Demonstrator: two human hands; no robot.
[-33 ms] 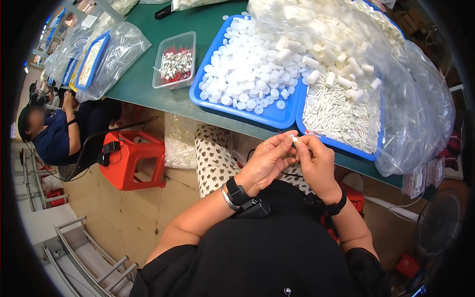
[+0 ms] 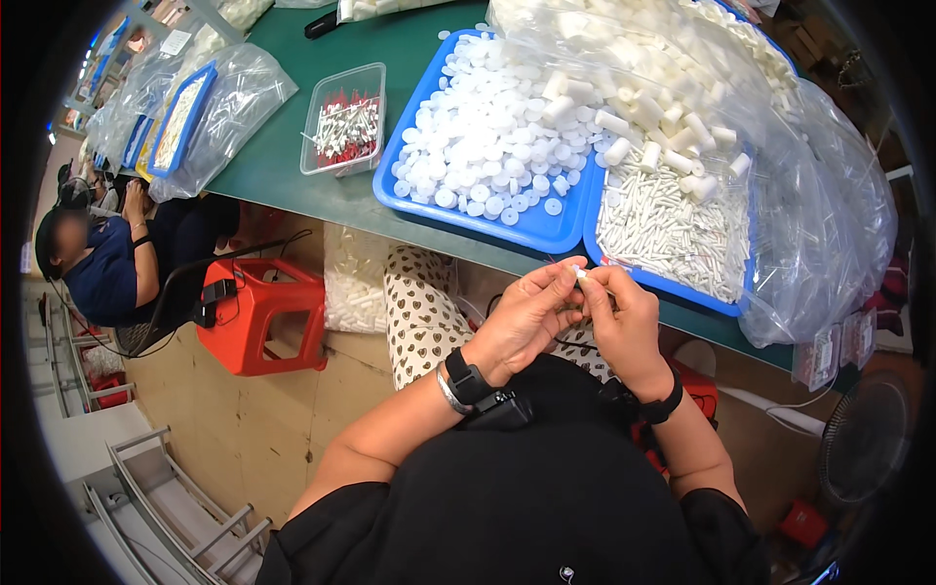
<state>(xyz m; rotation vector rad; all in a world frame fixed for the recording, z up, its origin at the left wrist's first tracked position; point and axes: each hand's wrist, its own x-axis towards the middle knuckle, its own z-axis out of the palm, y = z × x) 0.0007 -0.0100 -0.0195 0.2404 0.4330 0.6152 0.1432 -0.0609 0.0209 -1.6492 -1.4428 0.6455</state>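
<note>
While hands point(image 2: 580, 312) pinch white piece point(image 2: 581, 276) | blue trays point(image 2: 546, 229) just beyond

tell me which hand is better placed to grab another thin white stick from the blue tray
Right, probably. The right hand sits just below the blue tray of thin white sticks; the left hand is farther over. Both hands' fingers pinch a small white piece.

I sit in a small assembly workshop: my green table point(image 2: 292, 146) holds blue trays point(image 2: 546, 229) of white plastic caps point(image 2: 487, 146), with bagged parts point(image 2: 224, 107) nearby.
</note>
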